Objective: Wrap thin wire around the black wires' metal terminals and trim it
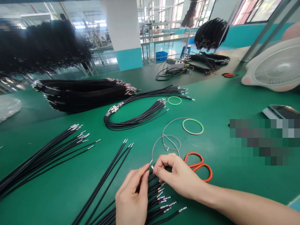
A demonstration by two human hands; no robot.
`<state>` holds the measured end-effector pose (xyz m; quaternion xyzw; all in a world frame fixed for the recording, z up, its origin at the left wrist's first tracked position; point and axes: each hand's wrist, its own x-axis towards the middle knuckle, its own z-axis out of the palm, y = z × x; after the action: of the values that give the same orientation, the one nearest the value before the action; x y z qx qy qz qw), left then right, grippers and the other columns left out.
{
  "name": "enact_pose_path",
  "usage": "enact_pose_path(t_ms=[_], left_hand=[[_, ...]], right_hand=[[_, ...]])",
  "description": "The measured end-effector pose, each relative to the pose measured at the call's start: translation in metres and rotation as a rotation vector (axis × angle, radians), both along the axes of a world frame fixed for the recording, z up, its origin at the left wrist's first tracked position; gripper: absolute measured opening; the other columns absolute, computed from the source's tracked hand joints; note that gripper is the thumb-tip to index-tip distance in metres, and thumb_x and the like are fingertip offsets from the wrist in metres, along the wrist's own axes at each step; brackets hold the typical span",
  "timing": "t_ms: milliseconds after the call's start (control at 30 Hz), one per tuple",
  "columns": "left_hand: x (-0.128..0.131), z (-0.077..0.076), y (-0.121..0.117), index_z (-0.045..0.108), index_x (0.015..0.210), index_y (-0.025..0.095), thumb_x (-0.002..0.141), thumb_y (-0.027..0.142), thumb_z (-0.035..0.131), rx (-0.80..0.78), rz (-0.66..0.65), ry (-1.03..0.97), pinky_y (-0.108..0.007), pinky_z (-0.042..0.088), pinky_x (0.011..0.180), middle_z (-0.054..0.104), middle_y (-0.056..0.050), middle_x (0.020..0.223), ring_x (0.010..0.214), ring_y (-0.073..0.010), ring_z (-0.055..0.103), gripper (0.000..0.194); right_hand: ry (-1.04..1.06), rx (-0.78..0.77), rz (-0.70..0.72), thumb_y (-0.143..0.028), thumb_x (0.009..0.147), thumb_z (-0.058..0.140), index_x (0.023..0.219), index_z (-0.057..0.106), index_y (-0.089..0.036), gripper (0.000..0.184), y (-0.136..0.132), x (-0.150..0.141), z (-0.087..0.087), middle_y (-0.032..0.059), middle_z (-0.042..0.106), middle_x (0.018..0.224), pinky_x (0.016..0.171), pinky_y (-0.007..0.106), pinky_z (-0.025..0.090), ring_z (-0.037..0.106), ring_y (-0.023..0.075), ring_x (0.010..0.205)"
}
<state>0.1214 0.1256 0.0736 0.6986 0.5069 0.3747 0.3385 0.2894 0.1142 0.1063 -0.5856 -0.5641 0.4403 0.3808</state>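
Observation:
My left hand (133, 195) pinches a black cable close to its metal-tipped end. Right beside it, my right hand (179, 175) has thumb and index finger closed on a small pale piece (152, 167), too tiny to name. A thin grey wire (163, 136) loops across the mat and runs down to both sets of fingertips; which hand has it I cannot tell. Beneath my hands lies a bundle of black cables (157, 206) with bare metal terminals. Orange-handled scissors (207, 172) rest behind my right hand, their blades hidden.
Loose black cables (110, 175) and another bunch (47, 156) lie to the left. Farther back are a curved cable bundle (126, 125), a large coil (82, 93) and two green rings (193, 126) (174, 100). A white fan (276, 67) stands at the right.

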Motion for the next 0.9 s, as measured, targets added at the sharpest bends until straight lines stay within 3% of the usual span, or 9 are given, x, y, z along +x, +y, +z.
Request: enact_pose_path(t_ms=[233, 333, 467, 733, 900], left_hand=[[0.006, 0.005, -0.001, 0.069, 0.118, 0.026, 0.094, 0.031, 0.048, 0.078, -0.041, 0.029, -0.025, 0.054, 0.064, 0.061, -0.002, 0.076, 0.068, -0.0143, 0.064, 0.032], [0.010, 0.008, -0.003, 0.066, 0.119, 0.024, 0.093, 0.035, 0.051, 0.016, 0.032, 0.024, -0.027, 0.056, 0.068, 0.067, -0.004, 0.084, 0.072, -0.0156, 0.067, 0.032], [0.012, 0.009, -0.006, 0.065, 0.105, 0.022, 0.089, 0.035, 0.057, -0.051, 0.098, -0.047, -0.029, 0.059, 0.075, 0.073, -0.003, 0.091, 0.081, -0.0177, 0.072, 0.022], [0.000, -0.002, -0.003, 0.067, 0.101, 0.024, 0.088, 0.025, 0.060, 0.071, -0.020, 0.029, -0.025, 0.060, 0.079, 0.075, -0.001, 0.096, 0.085, -0.0153, 0.073, 0.014], [0.000, -0.001, -0.002, 0.067, 0.102, 0.026, 0.089, 0.021, 0.059, 0.171, -0.050, 0.059, -0.022, 0.058, 0.079, 0.075, 0.001, 0.094, 0.083, -0.0130, 0.072, 0.016]], right_hand=[[-0.013, -0.012, 0.024, -0.022, 0.084, 0.052, 0.065, 0.059, -0.018, 0.021, 0.000, 0.001, -0.001, -0.0009, 0.065, 0.063, 0.066, 0.026, 0.042, 0.057, 0.0153, 0.071], [-0.021, -0.033, 0.029, -0.024, 0.085, 0.052, 0.066, 0.059, -0.019, 0.021, 0.000, 0.001, -0.001, -0.0010, 0.064, 0.063, 0.068, 0.026, 0.041, 0.056, 0.0156, 0.072], [-0.054, -0.041, 0.016, -0.025, 0.085, 0.054, 0.064, 0.059, -0.019, 0.022, -0.001, 0.000, -0.002, -0.0010, 0.064, 0.064, 0.072, 0.028, 0.040, 0.055, 0.0169, 0.076], [-0.043, -0.054, 0.019, -0.022, 0.084, 0.052, 0.066, 0.060, -0.019, 0.020, -0.001, -0.001, 0.002, 0.0001, 0.065, 0.065, 0.068, 0.026, 0.039, 0.055, 0.0175, 0.078], [-0.018, -0.060, 0.018, -0.023, 0.084, 0.051, 0.065, 0.057, -0.019, 0.021, -0.001, -0.001, 0.003, 0.0000, 0.064, 0.064, 0.063, 0.025, 0.038, 0.054, 0.0164, 0.075]])
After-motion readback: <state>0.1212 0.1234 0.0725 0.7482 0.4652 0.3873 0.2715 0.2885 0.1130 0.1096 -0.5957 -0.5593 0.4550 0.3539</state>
